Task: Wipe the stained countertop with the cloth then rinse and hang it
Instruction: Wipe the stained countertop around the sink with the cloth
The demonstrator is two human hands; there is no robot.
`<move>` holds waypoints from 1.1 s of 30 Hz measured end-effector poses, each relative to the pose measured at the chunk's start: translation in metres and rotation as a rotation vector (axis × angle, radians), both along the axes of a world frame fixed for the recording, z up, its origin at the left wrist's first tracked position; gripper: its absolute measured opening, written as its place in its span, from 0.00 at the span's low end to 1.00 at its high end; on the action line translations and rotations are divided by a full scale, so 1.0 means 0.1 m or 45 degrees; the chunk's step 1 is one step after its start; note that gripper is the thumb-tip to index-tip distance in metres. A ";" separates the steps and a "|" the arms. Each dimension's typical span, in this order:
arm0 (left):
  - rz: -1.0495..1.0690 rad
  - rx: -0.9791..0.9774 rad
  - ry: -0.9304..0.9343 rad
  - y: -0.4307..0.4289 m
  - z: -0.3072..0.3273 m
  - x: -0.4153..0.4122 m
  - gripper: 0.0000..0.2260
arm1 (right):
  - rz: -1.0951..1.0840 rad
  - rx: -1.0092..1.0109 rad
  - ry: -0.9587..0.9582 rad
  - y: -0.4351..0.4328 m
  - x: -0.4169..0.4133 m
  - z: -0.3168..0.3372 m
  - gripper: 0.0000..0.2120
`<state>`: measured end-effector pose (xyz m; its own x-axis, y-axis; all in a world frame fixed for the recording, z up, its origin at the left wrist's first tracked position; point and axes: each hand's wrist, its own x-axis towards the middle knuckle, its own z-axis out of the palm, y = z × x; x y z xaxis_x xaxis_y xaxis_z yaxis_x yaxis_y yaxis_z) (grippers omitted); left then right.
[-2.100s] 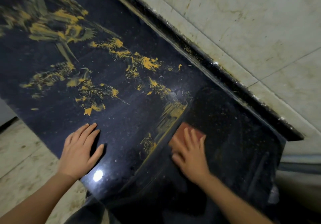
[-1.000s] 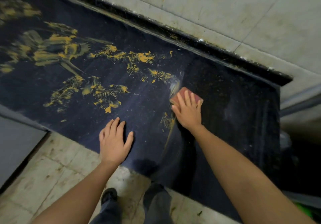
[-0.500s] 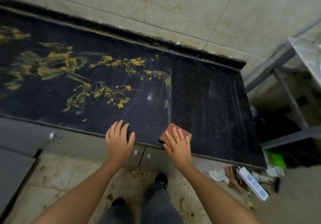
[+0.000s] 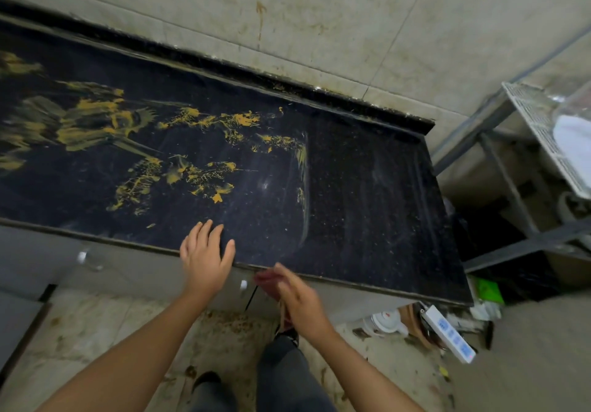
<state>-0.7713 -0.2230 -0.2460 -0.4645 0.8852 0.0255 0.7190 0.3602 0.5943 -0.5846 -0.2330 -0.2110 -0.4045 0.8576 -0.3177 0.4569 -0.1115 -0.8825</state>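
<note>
A single wide-angle view from a camera worn on the person's head, looking forward and steeply down. The dark countertop (image 4: 351, 171) fills the middle, close by. The tiled wall (image 4: 319, 11) rises beyond it, with the floor (image 4: 80, 331) and the person's own legs (image 4: 287, 379) directly below.

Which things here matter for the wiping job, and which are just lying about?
Job:
- countertop
- yellow stains over its left part
- red cloth, off the front edge, held in the right hand
- left hand, flat on the countertop edge

Lying about:
- power strip and white appliance on the floor
- metal rack
- green item
</note>
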 end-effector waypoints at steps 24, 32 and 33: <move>0.235 -0.251 0.391 0.63 -0.16 0.37 0.29 | 0.341 0.652 -1.003 4.22 0.06 -0.46 0.21; 0.213 -0.224 0.411 0.63 -0.16 0.37 0.28 | 0.416 0.737 -0.987 5.12 -0.64 -0.49 0.22; 0.211 -0.225 0.410 0.63 -0.16 0.37 0.28 | 0.424 0.742 -0.986 5.11 -0.66 -0.49 0.22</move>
<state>-0.7341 -0.1603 -0.2624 -0.5944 0.8028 0.0472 0.7820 0.5633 0.2667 -0.6511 0.2782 -0.2605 -0.5115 0.8437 -0.1627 0.8537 0.4773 -0.2084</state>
